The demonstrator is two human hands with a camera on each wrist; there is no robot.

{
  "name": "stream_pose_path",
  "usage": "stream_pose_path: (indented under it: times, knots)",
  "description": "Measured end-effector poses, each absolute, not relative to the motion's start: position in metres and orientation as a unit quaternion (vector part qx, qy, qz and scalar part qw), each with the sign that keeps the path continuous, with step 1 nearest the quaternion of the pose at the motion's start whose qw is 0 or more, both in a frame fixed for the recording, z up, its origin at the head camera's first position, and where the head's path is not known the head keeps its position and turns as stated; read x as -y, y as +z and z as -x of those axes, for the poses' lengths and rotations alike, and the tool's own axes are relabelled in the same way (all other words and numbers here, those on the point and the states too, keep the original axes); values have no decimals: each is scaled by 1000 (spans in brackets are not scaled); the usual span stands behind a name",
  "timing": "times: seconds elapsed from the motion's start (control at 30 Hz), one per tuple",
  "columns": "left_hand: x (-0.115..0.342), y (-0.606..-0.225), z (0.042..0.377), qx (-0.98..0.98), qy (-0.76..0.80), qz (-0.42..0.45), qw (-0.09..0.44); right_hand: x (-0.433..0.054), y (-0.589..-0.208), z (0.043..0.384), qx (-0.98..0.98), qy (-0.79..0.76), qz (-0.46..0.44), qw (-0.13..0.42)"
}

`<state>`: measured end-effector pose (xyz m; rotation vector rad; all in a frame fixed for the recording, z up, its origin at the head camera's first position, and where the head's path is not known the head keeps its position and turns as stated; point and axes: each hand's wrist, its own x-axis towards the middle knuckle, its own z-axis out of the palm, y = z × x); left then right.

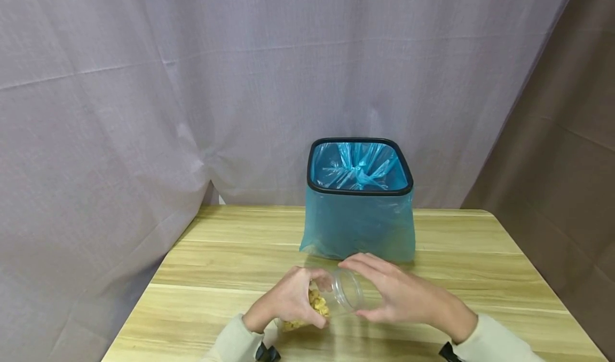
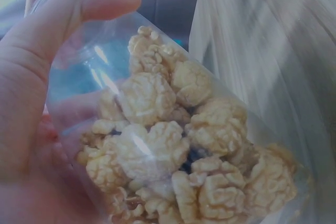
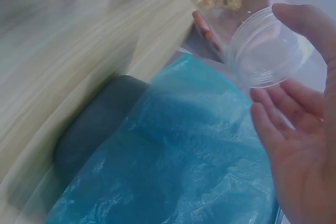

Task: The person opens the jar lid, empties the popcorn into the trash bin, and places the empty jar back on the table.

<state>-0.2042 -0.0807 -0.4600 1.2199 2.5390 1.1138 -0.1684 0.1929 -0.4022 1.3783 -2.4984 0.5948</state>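
Observation:
A clear plastic jar (image 1: 336, 304) lies tilted in the air over the table, its mouth turned to the right. Yellowish popcorn (image 2: 152, 145) has gathered in its lower end. My left hand (image 1: 299, 297) grips the jar's body, thumb on the near side and fingers round the far side. At the clear round mouth (image 3: 262, 51), the thumb and fingers of my right hand (image 1: 401, 295) span the rim from opposite sides. Whether a clear lid sits on that rim is hard to tell.
Behind the hands stands a bin (image 1: 360, 226) lined with a blue plastic bag, with a black rim (image 1: 360, 192). The bag is knotted inside it. Under everything is a wooden table (image 1: 230, 255), and grey curtains (image 1: 259, 95) hang behind and at the left.

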Motion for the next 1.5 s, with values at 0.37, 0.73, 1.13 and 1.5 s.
stream_pose_path:
  times: [0.37,0.73,1.13,1.5]
  knots:
    - [83,-460,203,-841,365,-396,55,-181,-398,162,904,234,-352,65]
    - [83,-461,205,-837,379,-390,64,-176,-402,163,918,265,-294,17]
    - [81,-464,205,-828,377,-411,59,-188,-410,170,844,235,-471,107]
    - [77,-461,205,-828,381,-407,62,-183,-405,165,909,236,-340,53]
